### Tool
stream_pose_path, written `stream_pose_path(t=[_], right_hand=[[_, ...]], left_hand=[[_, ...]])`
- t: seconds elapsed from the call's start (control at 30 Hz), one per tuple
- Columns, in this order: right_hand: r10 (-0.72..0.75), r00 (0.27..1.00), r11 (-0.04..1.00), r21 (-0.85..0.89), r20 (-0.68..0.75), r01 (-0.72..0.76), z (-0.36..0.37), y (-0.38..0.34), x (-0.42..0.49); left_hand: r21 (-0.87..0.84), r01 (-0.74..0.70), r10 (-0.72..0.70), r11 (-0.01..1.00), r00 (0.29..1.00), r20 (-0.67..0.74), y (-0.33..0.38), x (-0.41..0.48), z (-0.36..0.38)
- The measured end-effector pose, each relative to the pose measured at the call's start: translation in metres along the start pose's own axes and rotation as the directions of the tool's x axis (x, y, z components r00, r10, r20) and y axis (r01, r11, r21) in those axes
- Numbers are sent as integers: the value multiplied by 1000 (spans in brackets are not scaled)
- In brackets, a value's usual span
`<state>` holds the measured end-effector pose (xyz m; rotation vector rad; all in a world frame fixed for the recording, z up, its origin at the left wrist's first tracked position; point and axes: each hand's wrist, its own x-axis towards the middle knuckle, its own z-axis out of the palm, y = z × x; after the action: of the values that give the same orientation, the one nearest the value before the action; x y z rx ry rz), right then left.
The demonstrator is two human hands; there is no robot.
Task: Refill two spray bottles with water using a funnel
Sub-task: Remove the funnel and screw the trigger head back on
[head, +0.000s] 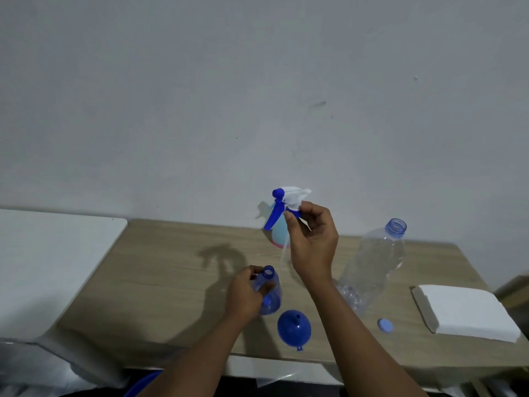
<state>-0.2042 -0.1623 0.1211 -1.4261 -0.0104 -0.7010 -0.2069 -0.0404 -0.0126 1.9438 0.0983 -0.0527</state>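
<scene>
A: Between our right thumb and fingertips (309, 209) we pinch the trigger head (289, 197) by its blue collar. Its thin dip tube (284, 250) hangs beside the right hand (313, 242).

B: And our left hand (243, 296)?

A: Its fingers curl round the blue spray bottle (270, 293), which stands on the table (171, 267) with its neck open.

B: Then we'd best lay the head down where the tube can't roll, and grip the light bottle firmly so it doesn't tip.

A: Agreed. The funnel (293, 328) lies just beside that bottle, nearer us. We should seat its spout squarely in the neck before reaching for the water bottle (372, 267), which stands uncapped to the right with its cap (385, 325) on the table.

B: The second spray bottle (279, 233) stands by the wall behind our right hand, its top hidden from us.
</scene>
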Motion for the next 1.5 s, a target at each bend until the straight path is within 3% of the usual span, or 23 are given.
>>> stream_pose_path(t=[0.17, 0.33, 0.57, 0.8, 1.03, 1.2, 1.3, 1.43, 1.5], right_hand=[[-9, 1000, 999, 43, -9, 9, 12, 6, -7], [29, 998, 999, -24, 49, -27, 13, 32, -20], [250, 968, 960, -134, 8, -247, -10, 77, -53], [329, 944, 929, -182, 7, -322, -12, 96, -74], [310, 950, 925, -243, 42, -291, -14, 104, -81], [338, 941, 901, -290, 2, -323, -11, 110, -81], [366, 931, 897, -265, -5, -354, -15, 111, -80], [394, 918, 910, -159, 48, -382, -27, 106, -76], [368, 921, 916, -222, 129, -334, -29, 107, -71]], left_hand=[[-32, 7, -8, 999, 1000, -25, 2, -3, 1], [-38, 28, -28, 999, 1000, -7, 5, -4, 0], [-73, -55, 51, 996, 997, -54, -2, -11, 6], [-67, -50, 39, 997, 988, -148, -6, -19, 12], [163, -75, 81, 984, 996, -28, -25, -22, 13], [151, -133, 144, 980, 987, -64, -19, -23, 14], [47, -142, 146, 989, 985, -89, -21, -23, 16], [4, -150, 150, 989, 983, -102, -26, -18, 17], [-12, -158, 156, 987, 983, -99, -27, -16, 15]])
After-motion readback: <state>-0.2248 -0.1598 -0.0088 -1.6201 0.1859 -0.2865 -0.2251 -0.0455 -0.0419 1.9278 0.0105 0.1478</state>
